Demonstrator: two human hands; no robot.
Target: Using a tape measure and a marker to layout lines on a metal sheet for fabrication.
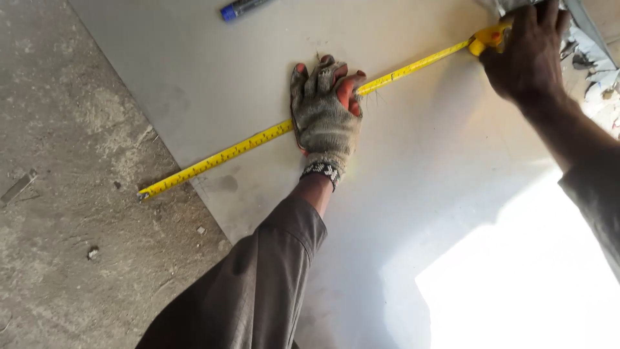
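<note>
Left hand in worn knit glove, fingers flat, pressing yellow tape measure onto grey board. Tape runs diagonally from board's left edge to far right. Right hand bare, fingers curled round tape case. Blue-capped marker far left on board. Concrete floor left.

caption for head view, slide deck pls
Gloved left hand pins a yellow tape across a grey sheet; bare right hand holds its case.

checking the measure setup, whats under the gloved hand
The gloved left hand presses flat on the yellow tape measure, which runs across the grey sheet. The tape shows on both sides of the glove; the stretch beneath it is covered. The bare right hand holds the tape's case.
</note>
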